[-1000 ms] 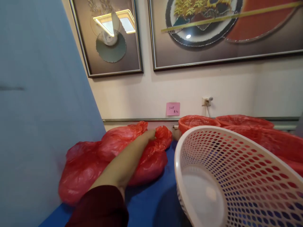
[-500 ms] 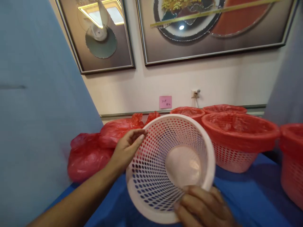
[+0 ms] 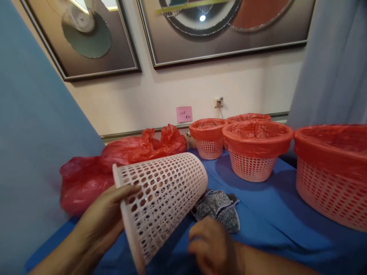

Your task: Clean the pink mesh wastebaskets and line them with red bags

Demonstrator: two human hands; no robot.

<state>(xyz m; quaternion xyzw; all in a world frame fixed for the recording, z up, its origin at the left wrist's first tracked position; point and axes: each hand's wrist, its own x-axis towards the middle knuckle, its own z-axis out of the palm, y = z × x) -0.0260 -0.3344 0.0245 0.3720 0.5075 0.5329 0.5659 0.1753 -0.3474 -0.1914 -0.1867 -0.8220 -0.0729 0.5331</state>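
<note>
A white perforated plastic basket lies tipped on its side in the air, its mouth toward the lower left and its base toward the right. My left hand grips it at the rim, thumb on the outer wall and the other fingers hidden behind. Just right of the basket, my right hand is apart from it, blurred, with fingers curled; whether anything is in them cannot be made out. Beyond that hand, a crumpled grey speckled cloth with pale edging rests on the blue table cover.
Several baskets lined with red plastic stand at the back and right, among them a small basket, a middle basket and a large basket. Red plastic bags lie at left beside a blue panel. A pink note is on the wall.
The basket has turned from mouth facing me to lying sideways, and moved left. My right hand has let go of its rim. The grey cloth has come into view.
</note>
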